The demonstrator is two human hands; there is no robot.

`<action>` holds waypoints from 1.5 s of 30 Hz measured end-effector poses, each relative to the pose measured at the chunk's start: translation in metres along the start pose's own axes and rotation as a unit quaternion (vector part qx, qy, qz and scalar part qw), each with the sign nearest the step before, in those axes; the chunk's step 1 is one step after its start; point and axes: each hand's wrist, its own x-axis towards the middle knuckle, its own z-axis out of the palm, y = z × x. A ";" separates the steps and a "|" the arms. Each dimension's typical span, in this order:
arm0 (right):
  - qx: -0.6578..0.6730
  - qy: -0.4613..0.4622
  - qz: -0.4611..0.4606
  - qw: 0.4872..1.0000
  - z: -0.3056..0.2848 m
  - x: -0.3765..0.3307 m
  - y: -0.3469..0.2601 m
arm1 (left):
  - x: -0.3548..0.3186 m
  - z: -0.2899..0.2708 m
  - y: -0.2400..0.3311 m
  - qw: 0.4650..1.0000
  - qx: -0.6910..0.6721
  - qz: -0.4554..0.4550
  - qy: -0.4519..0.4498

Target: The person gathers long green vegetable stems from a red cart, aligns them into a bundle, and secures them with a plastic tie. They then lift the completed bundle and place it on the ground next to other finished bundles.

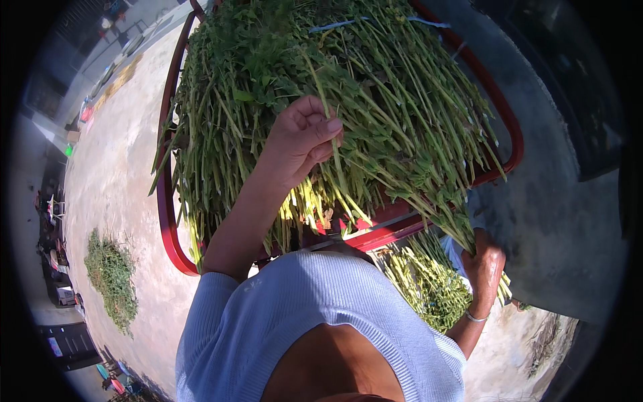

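A thick heap of green leafy stalks (221, 127) lies across a red-railed cart (514, 134) in front of me. My left hand (305, 137) is raised over the heap, its thumb and fingers pinched on a single green stalk (315, 77). The stalk sticks out above and below the fingers. Off to the right, beyond the cart's near rail, my right hand (483, 264) is closed around a bunch of stalks (442, 213). Their cut ends poke out below the fist, and their leafy part slants up and left over the rail.
More cut stalks (429, 281) are piled low at my right, below the near rail. A blue strip (335, 25) lies on top of the heap. A smaller green pile (110, 278) sits on the concrete ground (161, 221) at left. A dark wall stands at far right.
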 end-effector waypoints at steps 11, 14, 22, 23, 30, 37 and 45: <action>0.342 -0.294 0.063 0.890 0.011 0.037 0.028 | -0.064 0.094 -0.150 0.966 0.037 -0.213 -0.139; 0.357 -0.314 0.092 0.875 0.026 0.026 0.038 | -0.072 0.097 -0.162 0.954 0.018 -0.253 -0.159; 0.500 -0.400 0.150 0.753 0.033 0.010 0.031 | -0.087 0.125 -0.218 0.891 -0.006 -0.404 -0.207; 0.508 -0.380 0.151 0.758 0.035 0.007 0.030 | -0.088 0.130 -0.222 0.886 -0.020 -0.414 -0.207; 0.378 -0.350 0.093 0.852 0.009 0.003 -0.007 | -0.086 0.127 -0.254 0.863 -0.053 -0.455 -0.214; 0.090 -0.212 -0.002 0.973 -0.009 -0.005 -0.022 | -0.069 0.107 -0.235 0.818 -0.081 -0.411 -0.394; 0.036 -0.072 -0.004 0.997 -0.108 -0.015 -0.054 | -0.029 -0.013 -0.139 0.915 -0.349 -0.092 -0.178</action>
